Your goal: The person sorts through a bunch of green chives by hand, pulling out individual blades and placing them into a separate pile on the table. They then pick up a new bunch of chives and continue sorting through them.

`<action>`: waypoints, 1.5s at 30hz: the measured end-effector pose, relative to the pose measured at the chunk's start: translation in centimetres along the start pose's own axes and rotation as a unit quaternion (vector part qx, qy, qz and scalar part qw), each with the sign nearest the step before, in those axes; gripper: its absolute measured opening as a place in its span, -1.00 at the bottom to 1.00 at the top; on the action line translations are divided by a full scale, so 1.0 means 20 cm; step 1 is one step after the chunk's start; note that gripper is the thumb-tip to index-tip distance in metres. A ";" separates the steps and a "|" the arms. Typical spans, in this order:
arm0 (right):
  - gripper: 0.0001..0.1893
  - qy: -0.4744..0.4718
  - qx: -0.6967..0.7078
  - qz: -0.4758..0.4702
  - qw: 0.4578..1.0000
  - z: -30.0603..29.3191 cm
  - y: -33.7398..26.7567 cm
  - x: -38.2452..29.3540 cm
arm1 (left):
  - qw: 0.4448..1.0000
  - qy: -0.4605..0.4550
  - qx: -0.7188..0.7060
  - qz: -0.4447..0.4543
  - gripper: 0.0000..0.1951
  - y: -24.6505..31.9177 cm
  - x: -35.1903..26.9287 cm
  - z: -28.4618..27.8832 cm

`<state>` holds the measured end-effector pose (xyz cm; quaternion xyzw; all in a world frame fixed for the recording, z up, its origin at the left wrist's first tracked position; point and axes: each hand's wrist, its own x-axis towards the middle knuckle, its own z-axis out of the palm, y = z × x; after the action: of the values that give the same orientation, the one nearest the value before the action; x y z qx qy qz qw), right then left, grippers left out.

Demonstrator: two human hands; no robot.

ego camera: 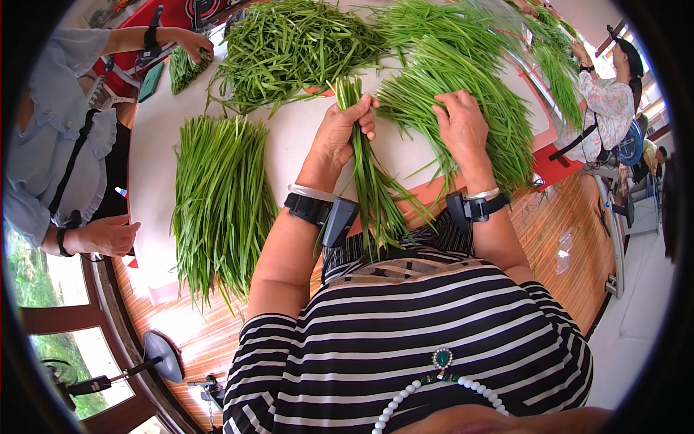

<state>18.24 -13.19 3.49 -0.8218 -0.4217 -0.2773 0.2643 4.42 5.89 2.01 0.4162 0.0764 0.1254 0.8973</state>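
Note:
A bunch of green garlic chives (371, 182) hangs from my left hand (347, 127), which is closed around its upper part near the pale cut ends. The long leaf tips trail down over the table edge towards my waist. My right hand (462, 122) rests at the near left side of a large chive pile (488, 97), fingers curled on the stalks. Whether it pinches any stalks cannot be made out. To the left, a neatly aligned stack of chives (222, 206) lies with its tips over the table's near edge.
A loose heap of chives (303, 51) covers the far middle of the white table (303, 133). On the left, a co-worker's hand (195, 46) touches a small chive bundle (187, 70) beside a dark green phone-like object (150, 82). Another person (610, 103) works at the right.

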 end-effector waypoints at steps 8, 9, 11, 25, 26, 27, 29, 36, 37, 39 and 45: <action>-0.92 0.012 0.070 0.033 0.997 0.01 0.03 -0.01 | 1.000 0.010 0.005 -0.003 -0.78 -0.02 0.01 0.01; -0.92 0.044 0.092 0.011 0.995 0.01 0.02 0.00 | 1.000 0.015 -0.009 -0.003 -0.77 -0.02 0.01 0.01; -0.93 0.048 0.123 0.005 0.991 -0.01 -0.02 -0.01 | 1.000 0.018 -0.006 0.004 -0.76 -0.03 0.01 0.01; -0.94 -0.091 0.313 0.024 0.945 -0.03 -0.26 -0.09 | 0.999 -0.004 0.028 0.018 -0.77 -0.02 -0.01 0.03; -0.95 -0.055 0.303 0.027 0.951 -0.02 -0.21 -0.07 | 0.999 -0.003 0.007 0.034 -0.79 -0.01 -0.01 0.04; -0.95 -0.019 0.294 0.030 0.955 -0.02 -0.17 -0.06 | 0.999 -0.001 -0.013 0.049 -0.79 -0.01 -0.01 0.04; -0.94 0.001 0.243 0.069 0.967 -0.04 -0.06 -0.02 | 0.999 0.002 -0.036 0.038 -0.79 0.00 0.01 -0.01; -0.91 -0.070 0.034 0.058 0.995 0.01 0.09 -0.06 | 0.999 -0.029 -0.008 0.010 -0.80 -0.02 0.00 0.01; -0.91 -0.070 0.035 0.059 0.995 0.01 0.09 -0.06 | 1.000 -0.029 -0.007 0.009 -0.80 -0.02 0.00 0.01; -0.90 -0.070 0.042 0.055 0.995 0.01 0.10 -0.06 | 0.999 -0.034 0.011 0.004 -0.79 -0.02 0.00 0.01; -0.87 0.020 0.078 -0.005 0.997 0.01 0.00 -0.04 | 1.000 -0.027 0.010 0.003 -0.80 -0.03 0.00 0.01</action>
<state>17.95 -13.59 2.86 -0.7911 -0.4406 -0.2606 0.3348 4.65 5.35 1.67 0.4291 0.0519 0.1155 0.8943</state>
